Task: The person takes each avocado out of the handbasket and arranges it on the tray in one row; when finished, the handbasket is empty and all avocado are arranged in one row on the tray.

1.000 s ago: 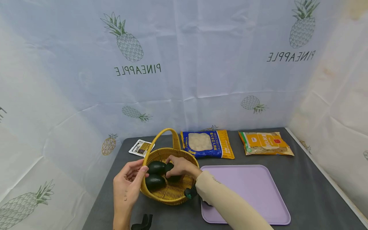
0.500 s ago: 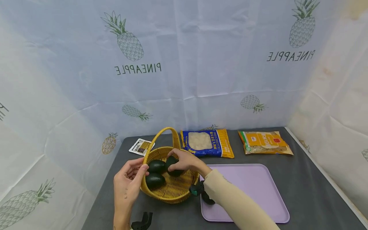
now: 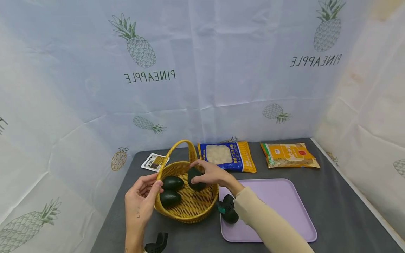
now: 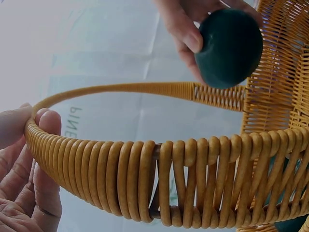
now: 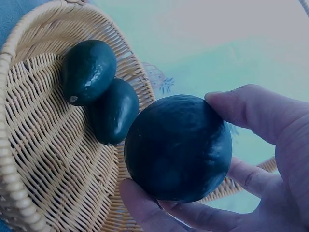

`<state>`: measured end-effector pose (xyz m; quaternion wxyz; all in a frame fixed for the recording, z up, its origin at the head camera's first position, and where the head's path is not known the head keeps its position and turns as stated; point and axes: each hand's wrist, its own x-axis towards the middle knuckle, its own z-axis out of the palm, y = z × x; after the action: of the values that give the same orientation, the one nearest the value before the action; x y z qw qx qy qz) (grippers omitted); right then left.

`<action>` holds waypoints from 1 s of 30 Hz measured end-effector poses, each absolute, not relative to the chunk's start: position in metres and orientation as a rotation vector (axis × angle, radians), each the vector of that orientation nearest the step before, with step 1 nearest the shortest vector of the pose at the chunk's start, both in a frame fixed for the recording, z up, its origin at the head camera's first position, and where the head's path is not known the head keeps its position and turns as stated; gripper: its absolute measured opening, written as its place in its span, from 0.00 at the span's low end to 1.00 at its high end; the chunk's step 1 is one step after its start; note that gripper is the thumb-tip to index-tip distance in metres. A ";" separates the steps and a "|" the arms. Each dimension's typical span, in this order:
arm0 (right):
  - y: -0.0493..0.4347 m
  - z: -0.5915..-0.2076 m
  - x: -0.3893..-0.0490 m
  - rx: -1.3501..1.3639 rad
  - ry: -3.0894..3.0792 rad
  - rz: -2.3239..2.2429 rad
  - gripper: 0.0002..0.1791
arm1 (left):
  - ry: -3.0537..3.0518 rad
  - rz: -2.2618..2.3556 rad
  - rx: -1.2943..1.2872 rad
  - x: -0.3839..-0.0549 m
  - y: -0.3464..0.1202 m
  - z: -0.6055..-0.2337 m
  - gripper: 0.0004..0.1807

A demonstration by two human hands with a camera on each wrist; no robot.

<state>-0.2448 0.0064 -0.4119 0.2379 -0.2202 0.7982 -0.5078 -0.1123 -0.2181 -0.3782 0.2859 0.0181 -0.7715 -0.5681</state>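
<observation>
My left hand (image 3: 139, 203) pinches the handle (image 4: 87, 157) of a yellow wicker basket (image 3: 190, 212) between thumb and fingers. Over the basket's right half, my right hand (image 3: 211, 174) grips a dark green avocado (image 5: 178, 147), thumb on one side and fingers round the other. In the left wrist view this avocado (image 4: 229, 48) hangs above the rim. Two more dark avocados lie side by side against the basket's left wall, a rear one (image 3: 172, 183) and a front one (image 3: 171, 199). Another avocado (image 3: 230, 216) rests on the lilac tray (image 3: 278, 196), near its left edge.
Behind the basket lies a blue and yellow pasta bag (image 3: 235, 165), with an orange bag (image 3: 289, 156) farther right. A small white and brown packet (image 3: 155, 162) sits at the back left. Pineapple-print cloth (image 3: 202, 88) hangs around the dark table (image 3: 341, 211).
My right hand has lifted an avocado away from the other two and moved right with it. My left hand keeps its hold on the basket handle.
</observation>
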 end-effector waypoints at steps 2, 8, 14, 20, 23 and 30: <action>0.010 -0.412 -0.244 -0.584 2.189 -1.399 0.31 | -2.063 -1.519 0.051 -0.112 -0.218 -0.378 0.12; 0.018 -0.412 -0.241 -0.557 2.208 -1.416 0.33 | -2.057 -1.528 0.042 -0.112 -0.219 -0.378 0.12; 0.028 -0.406 -0.238 -0.550 2.221 -1.421 0.34 | -2.059 -1.527 0.047 -0.112 -0.219 -0.378 0.12; 0.040 -0.400 -0.234 -0.519 2.194 -1.460 0.36 | -2.060 -1.526 0.046 -0.112 -0.218 -0.378 0.11; 0.048 -0.401 -0.232 -0.495 2.169 -1.496 0.36 | -2.060 -1.527 0.041 -0.112 -0.217 -0.379 0.11; 0.064 -0.407 -0.225 -0.455 2.154 -1.569 0.34 | -2.057 -1.524 0.055 -0.112 -0.218 -0.378 0.11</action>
<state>-0.2248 0.0643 -0.4066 0.2173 -0.1641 0.7777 -0.5666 -0.1115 -0.2178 -0.3776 0.2864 0.0207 -0.7697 -0.5701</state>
